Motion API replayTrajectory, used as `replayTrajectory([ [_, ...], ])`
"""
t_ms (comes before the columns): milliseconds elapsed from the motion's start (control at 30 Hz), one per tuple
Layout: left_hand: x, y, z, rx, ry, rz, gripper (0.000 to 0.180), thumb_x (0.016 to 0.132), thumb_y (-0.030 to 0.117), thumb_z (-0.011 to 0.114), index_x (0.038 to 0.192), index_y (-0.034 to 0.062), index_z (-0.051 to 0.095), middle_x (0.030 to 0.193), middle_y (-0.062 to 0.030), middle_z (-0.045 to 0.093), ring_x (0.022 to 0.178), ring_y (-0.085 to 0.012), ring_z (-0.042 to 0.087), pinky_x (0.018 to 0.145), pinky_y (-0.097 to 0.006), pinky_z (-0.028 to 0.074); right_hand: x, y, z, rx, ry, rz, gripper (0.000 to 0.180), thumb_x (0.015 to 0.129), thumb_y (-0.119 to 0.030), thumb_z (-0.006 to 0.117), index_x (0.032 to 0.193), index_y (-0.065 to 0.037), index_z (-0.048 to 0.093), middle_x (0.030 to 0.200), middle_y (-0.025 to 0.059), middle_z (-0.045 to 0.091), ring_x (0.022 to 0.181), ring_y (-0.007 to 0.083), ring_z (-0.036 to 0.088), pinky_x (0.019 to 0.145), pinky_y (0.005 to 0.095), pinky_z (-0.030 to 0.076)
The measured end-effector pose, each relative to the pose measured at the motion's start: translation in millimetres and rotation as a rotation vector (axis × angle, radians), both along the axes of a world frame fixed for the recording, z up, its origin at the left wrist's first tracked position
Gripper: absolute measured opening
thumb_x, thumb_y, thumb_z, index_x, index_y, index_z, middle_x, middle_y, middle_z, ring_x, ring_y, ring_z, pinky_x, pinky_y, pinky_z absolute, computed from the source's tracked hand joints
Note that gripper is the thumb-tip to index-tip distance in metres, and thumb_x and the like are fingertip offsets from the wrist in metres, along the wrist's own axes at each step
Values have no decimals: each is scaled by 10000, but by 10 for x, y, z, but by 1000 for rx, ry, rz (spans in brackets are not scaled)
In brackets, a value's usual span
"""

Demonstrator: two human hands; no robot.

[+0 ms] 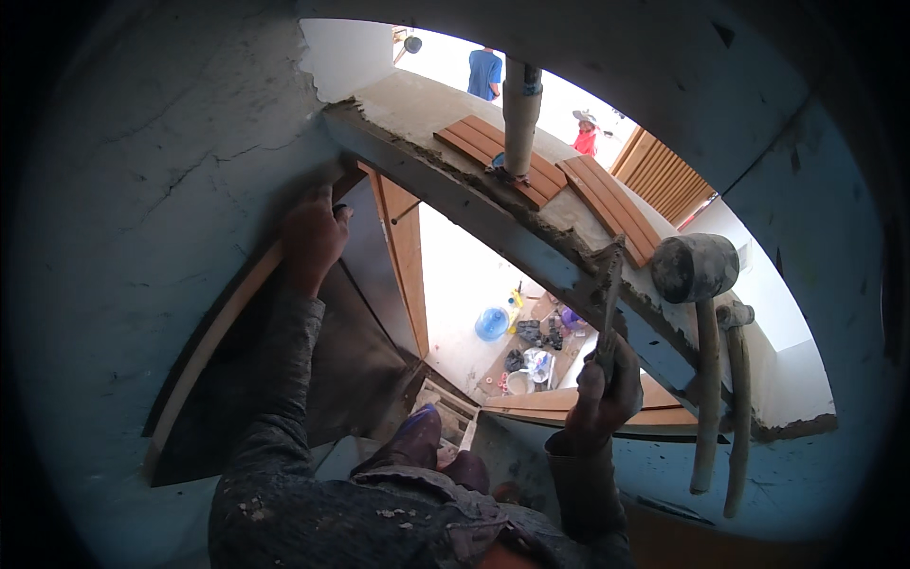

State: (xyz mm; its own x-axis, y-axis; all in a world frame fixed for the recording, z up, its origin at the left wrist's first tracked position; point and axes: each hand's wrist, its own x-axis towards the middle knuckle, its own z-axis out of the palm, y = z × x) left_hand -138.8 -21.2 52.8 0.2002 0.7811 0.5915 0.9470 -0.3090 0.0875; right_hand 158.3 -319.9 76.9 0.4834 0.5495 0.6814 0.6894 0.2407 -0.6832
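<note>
My right hand (605,391) is closed round the handle of a trowel (612,294). The trowel points up at the mortar-smeared edge of a ledge (559,248), with its blade seen nearly edge-on. My left hand (316,235) is raised at the wall, beside the upper end of a long wooden strip (216,337). Its fingers are curled, and what they hold, if anything, is hidden. On the ledge lie two grooved orange-brown tiles, a left tile (493,156) and a right tile (614,209). A mallet (700,270) with a dark head lies at the ledge's right.
A pole (520,119) stands on the ledge, across the left tile. Beside the mallet hangs a hammer (737,379). Below are a ladder (445,417), a blue container (492,324) and a bucket (519,381). Two people are outside, one in a blue shirt (484,74).
</note>
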Motion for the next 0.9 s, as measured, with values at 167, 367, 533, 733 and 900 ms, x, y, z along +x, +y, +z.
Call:
replayTrajectory([
  [167,-50,-38,-35,-82,34,49,476,907,320,730,1240,2,610,1028,-201,682,947,-362,694,830,-447,557,-97,-10,-54,25,126,21,381,924,-188,559,1214,49,629,786,14,560,637,78,484,557,250,401],
  [367,-27,-31,152,-176,-28,-42,541,911,321,728,1296,-37,602,1125,-244,688,1045,-410,672,901,-457,539,-2,62,-68,57,32,-11,386,933,-179,570,1238,51,620,793,16,563,640,78,500,565,239,409],
  [533,-52,28,96,-131,-31,-62,528,916,303,721,1297,-35,579,1103,-229,677,1013,-387,678,860,-459,554,20,111,-57,64,44,14,386,947,-197,580,1245,45,625,800,16,575,647,81,509,571,243,423],
  [733,-73,-46,96,-140,-20,-93,532,921,314,712,1291,-45,580,1068,-231,687,1001,-394,682,878,-462,551,-51,17,49,-15,125,38,379,936,-162,600,1257,39,618,1033,128,666,902,179,608,794,318,490],
  [900,-123,-49,103,-142,18,-116,532,914,299,722,1295,-46,583,1126,-246,671,1027,-398,676,901,-463,544,-88,-5,65,-18,126,38,389,931,-149,617,1265,51,605,1125,176,689,1023,238,657,915,363,513],
])
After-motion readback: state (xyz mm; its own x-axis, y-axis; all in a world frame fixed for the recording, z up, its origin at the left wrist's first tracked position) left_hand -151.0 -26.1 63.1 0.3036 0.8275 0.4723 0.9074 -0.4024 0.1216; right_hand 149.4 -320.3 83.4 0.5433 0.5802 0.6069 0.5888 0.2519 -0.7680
